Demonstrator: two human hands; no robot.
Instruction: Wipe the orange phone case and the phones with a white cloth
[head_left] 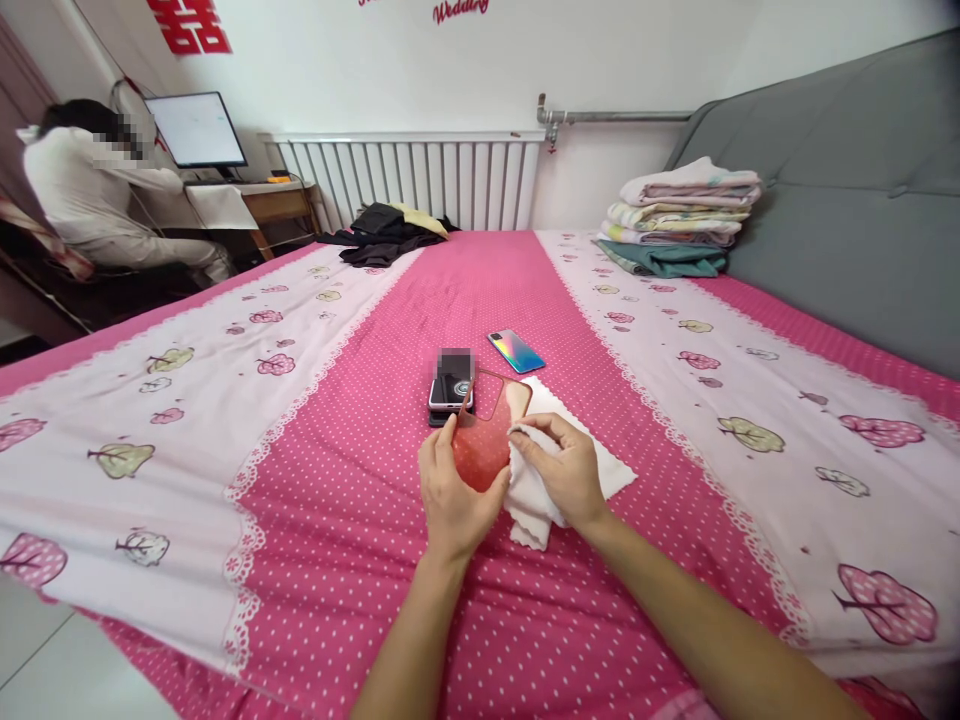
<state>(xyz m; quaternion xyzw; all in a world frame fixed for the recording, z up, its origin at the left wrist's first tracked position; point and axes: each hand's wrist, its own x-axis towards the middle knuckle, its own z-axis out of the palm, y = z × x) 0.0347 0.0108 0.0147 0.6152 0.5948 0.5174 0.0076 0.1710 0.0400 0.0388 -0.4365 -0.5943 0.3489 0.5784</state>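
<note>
My left hand [454, 495] grips a translucent red phone case [487, 428] from below, holding it tilted above the bed. My right hand [564, 468] pinches a white cloth [534, 500] and presses it against the case's right edge. The rest of the cloth lies on the pink dotted sheet [360, 520] under my hand. Just beyond the case, two stacked phones [450, 395] rest on the sheet. A third phone with an iridescent back [516, 351] lies a little farther off to the right.
A stack of folded blankets [679, 215] sits far right by the grey headboard [847, 200]. Dark clothes [386, 235] lie at the bed's far edge before a white radiator [420, 175]. A person in white [90, 190] sits at a desk with a monitor [196, 130] at the left.
</note>
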